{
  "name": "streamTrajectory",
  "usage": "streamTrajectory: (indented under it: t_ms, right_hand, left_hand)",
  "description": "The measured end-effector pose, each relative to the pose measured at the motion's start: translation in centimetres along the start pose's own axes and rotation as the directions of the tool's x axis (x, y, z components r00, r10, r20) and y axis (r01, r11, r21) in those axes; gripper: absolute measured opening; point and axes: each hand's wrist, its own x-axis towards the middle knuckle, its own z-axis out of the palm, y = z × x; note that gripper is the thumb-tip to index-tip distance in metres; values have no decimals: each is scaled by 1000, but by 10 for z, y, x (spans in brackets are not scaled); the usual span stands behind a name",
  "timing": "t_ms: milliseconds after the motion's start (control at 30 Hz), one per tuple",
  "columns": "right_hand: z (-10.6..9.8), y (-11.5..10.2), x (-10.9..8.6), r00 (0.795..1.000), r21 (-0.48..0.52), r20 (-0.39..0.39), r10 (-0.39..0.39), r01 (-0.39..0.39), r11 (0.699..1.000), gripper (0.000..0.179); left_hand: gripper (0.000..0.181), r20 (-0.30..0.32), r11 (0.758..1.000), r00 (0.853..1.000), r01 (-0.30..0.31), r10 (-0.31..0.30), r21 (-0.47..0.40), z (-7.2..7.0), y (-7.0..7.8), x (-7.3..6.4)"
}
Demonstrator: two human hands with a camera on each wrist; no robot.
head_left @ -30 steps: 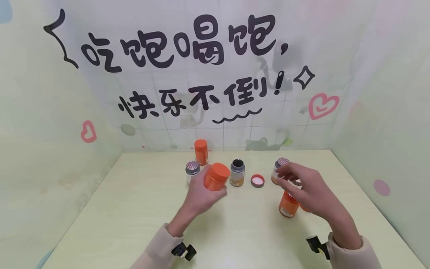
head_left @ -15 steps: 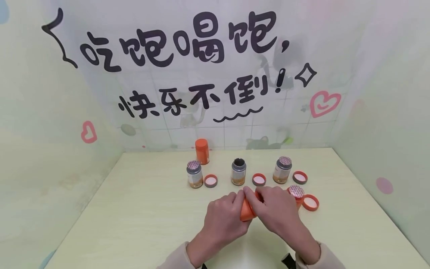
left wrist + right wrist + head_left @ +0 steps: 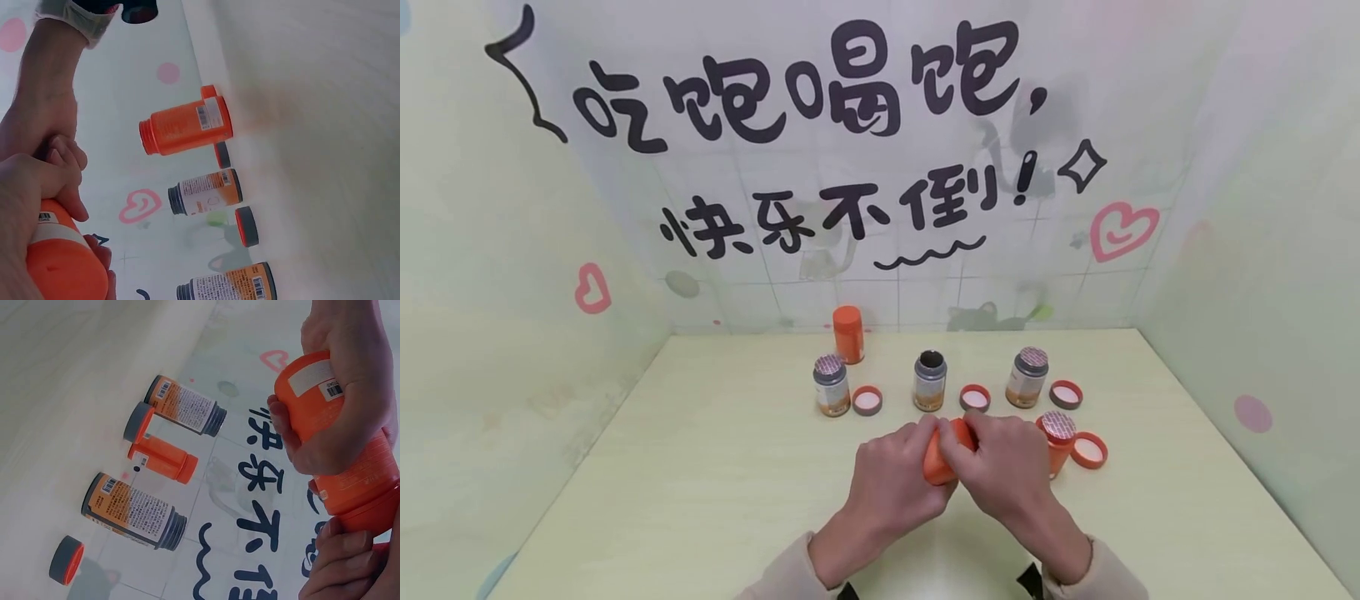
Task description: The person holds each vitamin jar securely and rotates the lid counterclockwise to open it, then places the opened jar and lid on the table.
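Both hands meet over the front middle of the table around one orange bottle (image 3: 942, 463). My left hand (image 3: 891, 477) grips its body, while my right hand (image 3: 1011, 467) has its fingers curled round the cap end. In the right wrist view the bottle (image 3: 307, 415) is tilted, its white label and barcode showing between the fingers. From the left wrist its base (image 3: 65, 275) faces the camera. Close to my right hand stands another orange bottle (image 3: 1057, 454), uncapped, with a patterned foil seal; an upturned orange cap (image 3: 1089, 451) lies beside it.
Behind the hands stand white-and-orange bottles: a foil-sealed one (image 3: 832, 393) at left, an open-mouthed one (image 3: 930, 387) in the middle, another sealed one (image 3: 1027, 383) at right. Upturned caps (image 3: 867, 401) lie next to them. A capped orange bottle (image 3: 848, 340) is near the back wall.
The left hand has carried the orange bottle from the left toward the middle. The right hand has come over from the right-hand bottle and taken hold of the held bottle's cap end.
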Motion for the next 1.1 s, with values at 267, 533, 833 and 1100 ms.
streamTrajectory:
  t_ms: [267, 533, 833, 1100]
  right_hand:
    - [-13, 6, 8, 982, 121, 190, -3, -21, 992, 30]
    - [-40, 15, 13, 890, 408, 365, -273, 111, 906, 63]
    - [-34, 7, 14, 909, 310, 417, 17, -160, 937, 40]
    - [-45, 19, 12, 877, 440, 380, -294, 108, 892, 54]
  left_hand:
    - [41, 4, 999, 1000, -14, 14, -48, -2, -8, 4]
    - [47, 28, 991, 1000, 19, -15, -131, -1, -16, 6]
    - [43, 36, 994, 999, -3, 7, -109, -2, -15, 6]
    - [47, 36, 987, 999, 11, -5, -161, 1, -15, 7]
